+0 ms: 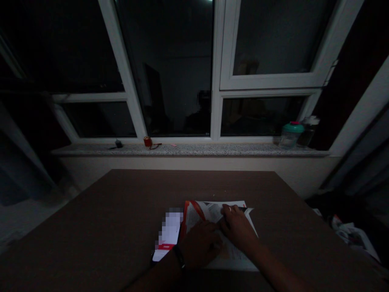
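Your left grip point(202, 243) and right grip point(237, 224) cover parts of the printed pages point(234, 253), whose text is too small and dim to read. The bottom edge cuts off your left forearm point(158, 276), your right forearm point(272, 265) and the near side of the surface point(91, 227). Mosaic blocks mask part of the phone point(173, 227). On the sill point(197, 149), the small dark item point(118, 143) is too dim to identify.

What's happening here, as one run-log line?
left grip: on printed paper; right grip: on same paper; lit screen: left of paper; surface: table
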### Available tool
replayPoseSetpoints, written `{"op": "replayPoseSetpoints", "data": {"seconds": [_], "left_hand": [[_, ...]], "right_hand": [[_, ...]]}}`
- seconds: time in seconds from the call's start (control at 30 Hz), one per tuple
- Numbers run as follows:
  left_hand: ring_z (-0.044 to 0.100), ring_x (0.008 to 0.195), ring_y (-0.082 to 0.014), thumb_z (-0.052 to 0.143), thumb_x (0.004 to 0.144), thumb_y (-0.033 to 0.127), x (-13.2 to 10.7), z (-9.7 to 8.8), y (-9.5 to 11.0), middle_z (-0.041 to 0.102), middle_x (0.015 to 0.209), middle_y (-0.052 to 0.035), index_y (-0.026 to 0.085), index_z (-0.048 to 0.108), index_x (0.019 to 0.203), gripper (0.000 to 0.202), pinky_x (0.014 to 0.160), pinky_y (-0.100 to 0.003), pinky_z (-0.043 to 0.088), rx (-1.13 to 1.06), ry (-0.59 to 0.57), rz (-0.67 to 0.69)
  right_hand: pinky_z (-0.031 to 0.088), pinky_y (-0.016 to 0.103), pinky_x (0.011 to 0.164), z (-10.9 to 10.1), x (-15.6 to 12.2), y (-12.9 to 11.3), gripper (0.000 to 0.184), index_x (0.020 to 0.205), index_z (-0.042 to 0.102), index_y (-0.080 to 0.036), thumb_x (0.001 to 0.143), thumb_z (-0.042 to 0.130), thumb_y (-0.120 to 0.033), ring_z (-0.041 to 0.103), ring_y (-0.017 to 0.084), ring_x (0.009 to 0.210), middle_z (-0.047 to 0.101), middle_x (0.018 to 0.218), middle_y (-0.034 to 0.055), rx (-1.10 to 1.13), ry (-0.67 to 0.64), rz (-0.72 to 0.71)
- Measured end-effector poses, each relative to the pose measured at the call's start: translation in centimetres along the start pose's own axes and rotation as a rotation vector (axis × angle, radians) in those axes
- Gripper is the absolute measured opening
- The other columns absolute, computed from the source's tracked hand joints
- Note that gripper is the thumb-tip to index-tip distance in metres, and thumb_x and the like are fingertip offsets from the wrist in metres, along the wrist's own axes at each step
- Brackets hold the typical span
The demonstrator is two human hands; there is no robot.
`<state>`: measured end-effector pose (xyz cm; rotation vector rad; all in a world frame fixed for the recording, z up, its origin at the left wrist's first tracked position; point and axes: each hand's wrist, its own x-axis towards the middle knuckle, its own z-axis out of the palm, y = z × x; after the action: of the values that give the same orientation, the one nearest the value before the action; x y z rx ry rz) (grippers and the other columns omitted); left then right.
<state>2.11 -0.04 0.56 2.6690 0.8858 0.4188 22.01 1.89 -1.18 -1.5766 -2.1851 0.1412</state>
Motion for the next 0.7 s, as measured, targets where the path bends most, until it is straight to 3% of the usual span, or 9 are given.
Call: {"op": "replayPoseSetpoints", "data": {"seconds": [0.43, 0.6, 0.7], "left_hand": [[0.053, 0.109, -0.0239, 0.068, 0.085, 0.025, -0.10, -0.53, 0.42, 0.060, 0.115, -0.0028, 0.023, 0.060, 0.102, 0.020, 0.095, -0.035, 0.039, -0.006, 0.006, 0.006], [0.053, 0.109, -0.0240, 0.071, 0.083, 0.029, -0.05, -0.59, 0.66, 0.058, 0.119, -0.0026, 0.023, 0.058, 0.107, 0.028, 0.094, -0.035, 0.039, 0.018, -0.017, -0.007], [0.053, 0.111, -0.0247, 0.072, 0.082, 0.028, 0.00, -0.70, 0.69, 0.058, 0.120, -0.0024, 0.024, 0.059, 0.107, 0.028, 0.096, -0.036, 0.039, 0.027, -0.031, -0.018]], "right_hand": [[0.040, 0.033, 0.089, -0.77, -0.37, 0.93, 0.023, 0.106, 0.059, -0.017, 0.083, 0.054, -0.016, 0.051, 0.027, 0.104, 0.063, 0.105, 0.0109, -0.039, -0.002, 0.011], [0.037, 0.036, 0.096, -0.64, -0.06, 0.72, 0.027, 0.110, 0.060, -0.019, 0.085, 0.051, -0.015, 0.048, 0.026, 0.113, 0.059, 0.121, 0.0099, 0.047, -0.046, -0.052], [0.037, 0.036, 0.095, -0.56, 0.20, 0.22, 0.032, 0.113, 0.059, -0.018, 0.082, 0.051, -0.012, 0.048, 0.026, 0.112, 0.060, 0.118, 0.0096, 0.094, -0.075, -0.084]]}}
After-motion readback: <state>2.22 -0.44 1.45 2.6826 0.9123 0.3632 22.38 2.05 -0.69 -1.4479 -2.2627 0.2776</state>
